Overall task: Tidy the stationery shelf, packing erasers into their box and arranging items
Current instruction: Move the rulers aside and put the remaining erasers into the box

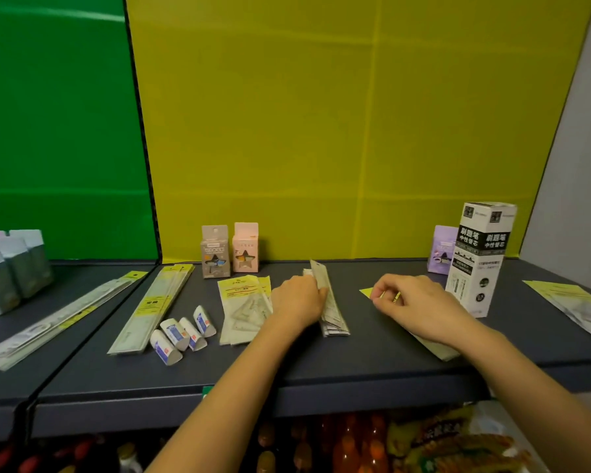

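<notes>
Several white erasers (181, 334) with blue labels lie loose on the dark shelf (287, 367), left of centre. My left hand (299, 302) grips a stack of flat packets (331, 305) stood on edge in the middle of the shelf. My right hand (413, 307) pinches a flat yellow-topped packet (369, 292) that lies under my forearm. A tall black-and-white refill box (480, 262) stands upright just right of that hand. Set-square packets (244, 307) lie flat beside my left hand.
Long ruler packets (150, 312) lie at the left, more (55, 319) on the neighbouring shelf beside grey-blue boxes (10, 271). A grey (214, 250), a pink (245, 247) and a purple small box (443, 249) stand by the back wall. Another packet (574, 305) lies far right.
</notes>
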A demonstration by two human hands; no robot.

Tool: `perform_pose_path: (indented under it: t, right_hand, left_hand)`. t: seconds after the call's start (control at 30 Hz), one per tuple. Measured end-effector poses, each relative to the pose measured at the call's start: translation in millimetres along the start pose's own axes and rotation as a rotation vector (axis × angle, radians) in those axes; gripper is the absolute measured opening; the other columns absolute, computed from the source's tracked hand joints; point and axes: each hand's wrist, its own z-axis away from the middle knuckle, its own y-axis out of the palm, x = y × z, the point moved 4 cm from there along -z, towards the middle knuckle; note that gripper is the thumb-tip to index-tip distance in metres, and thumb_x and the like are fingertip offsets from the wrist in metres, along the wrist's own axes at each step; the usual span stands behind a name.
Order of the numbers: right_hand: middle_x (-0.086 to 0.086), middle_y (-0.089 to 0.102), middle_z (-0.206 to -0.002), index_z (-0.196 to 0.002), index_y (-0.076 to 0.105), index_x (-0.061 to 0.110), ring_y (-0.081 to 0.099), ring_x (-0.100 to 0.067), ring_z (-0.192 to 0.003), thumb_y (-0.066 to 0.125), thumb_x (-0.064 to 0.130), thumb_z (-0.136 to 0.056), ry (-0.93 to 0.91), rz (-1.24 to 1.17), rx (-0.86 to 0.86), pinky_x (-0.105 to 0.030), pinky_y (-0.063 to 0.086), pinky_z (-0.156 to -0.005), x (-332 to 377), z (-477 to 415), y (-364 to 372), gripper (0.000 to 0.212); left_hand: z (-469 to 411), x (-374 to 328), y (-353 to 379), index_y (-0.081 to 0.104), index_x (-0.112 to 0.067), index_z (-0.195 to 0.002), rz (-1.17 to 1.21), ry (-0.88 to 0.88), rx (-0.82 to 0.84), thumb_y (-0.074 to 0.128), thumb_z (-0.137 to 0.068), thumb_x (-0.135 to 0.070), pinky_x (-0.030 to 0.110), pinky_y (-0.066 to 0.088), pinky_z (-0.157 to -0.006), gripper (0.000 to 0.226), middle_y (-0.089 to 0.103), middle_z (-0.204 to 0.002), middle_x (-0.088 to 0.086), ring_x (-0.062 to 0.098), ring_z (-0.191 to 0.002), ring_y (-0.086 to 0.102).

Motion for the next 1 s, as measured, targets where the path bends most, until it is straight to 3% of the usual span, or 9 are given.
perform_pose_path:
  t: [0.13, 0.3, 0.37, 0.53, 0.67, 0.77, 1.0]
  right_hand:
    - [0.016, 0.057, -0.076, -0.087, 0.057, 0.036, 0.057, -0.015, -0.082, 0.049, 0.033, -0.088, -0.057, -0.009, -0.005, -0.034, 0.045, -0.077, 8, -3, -2, 0.009]
    - [0.018, 0.055, -0.073, -0.087, 0.056, 0.038, 0.055, -0.013, -0.080, 0.049, 0.033, -0.088, -0.177, -0.069, -0.025, -0.034, 0.045, -0.075, 44, -12, 4, 0.009]
    - [0.016, 0.059, -0.078, -0.087, 0.057, 0.037, 0.056, -0.013, -0.080, 0.050, 0.032, -0.087, -0.228, -0.133, -0.014, -0.035, 0.048, -0.076, 68, -18, 13, 0.009]
    - [0.016, 0.056, -0.079, -0.105, 0.063, 0.024, 0.054, -0.004, -0.074, 0.049, 0.028, -0.089, -0.358, -0.219, 0.088, -0.020, 0.039, -0.068, 135, -27, 47, 0.021]
    - [0.001, 0.063, -0.113, -0.119, 0.058, 0.018, 0.058, -0.015, -0.104, 0.050, 0.028, -0.091, -0.387, -0.226, 0.184, -0.024, 0.042, -0.086, 175, -29, 73, 0.032]
    - [-0.006, 0.055, -0.129, -0.128, 0.049, 0.015, 0.052, -0.022, -0.116, 0.049, 0.032, -0.092, -0.404, -0.170, 0.230, -0.033, 0.042, -0.094, 194, -31, 92, 0.041]
    - [-0.011, 0.050, -0.133, -0.132, 0.044, 0.013, 0.047, -0.026, -0.120, 0.050, 0.039, -0.090, -0.360, -0.043, 0.306, -0.036, 0.039, -0.096, 207, -38, 112, 0.049]
  left_hand:
    - [8, -2, -5, 0.056, -0.006, -0.111, -0.158, 0.030, -0.035, 0.037, -0.094, -0.043, 0.038, 0.044, -0.084, 0.045, 0.060, -0.120, 0.015, 0.033, -0.111, 0.056]
    - [41, 25, -56, 0.056, -0.013, -0.104, -0.091, 0.097, -0.266, 0.035, -0.095, -0.036, 0.037, 0.043, -0.073, 0.032, 0.065, -0.107, 0.012, 0.031, -0.097, 0.059]
    - [58, 55, -80, 0.057, -0.015, -0.103, -0.059, 0.109, -0.273, 0.040, -0.093, -0.030, 0.036, 0.046, -0.074, 0.025, 0.066, -0.105, 0.007, 0.025, -0.092, 0.060]
    - [91, 129, -105, 0.055, -0.018, -0.115, -0.080, 0.178, 0.092, 0.050, -0.089, -0.016, 0.024, 0.041, -0.083, 0.027, 0.056, -0.119, 0.002, 0.011, -0.097, 0.049]
    - [101, 165, -95, 0.038, -0.019, -0.134, -0.063, 0.149, 0.344, 0.057, -0.084, -0.014, 0.017, 0.030, -0.101, 0.054, 0.042, -0.138, 0.000, 0.013, -0.125, 0.040]
    - [102, 175, -88, 0.031, -0.019, -0.139, -0.004, 0.160, 0.370, 0.058, -0.083, -0.013, 0.011, 0.023, -0.099, 0.063, 0.038, -0.143, 0.000, 0.012, -0.130, 0.036]
    - [94, 180, -88, 0.047, -0.020, -0.123, -0.189, 0.307, 0.278, 0.061, -0.077, -0.039, 0.027, 0.035, -0.103, 0.052, 0.051, -0.123, -0.001, 0.013, -0.113, 0.046]
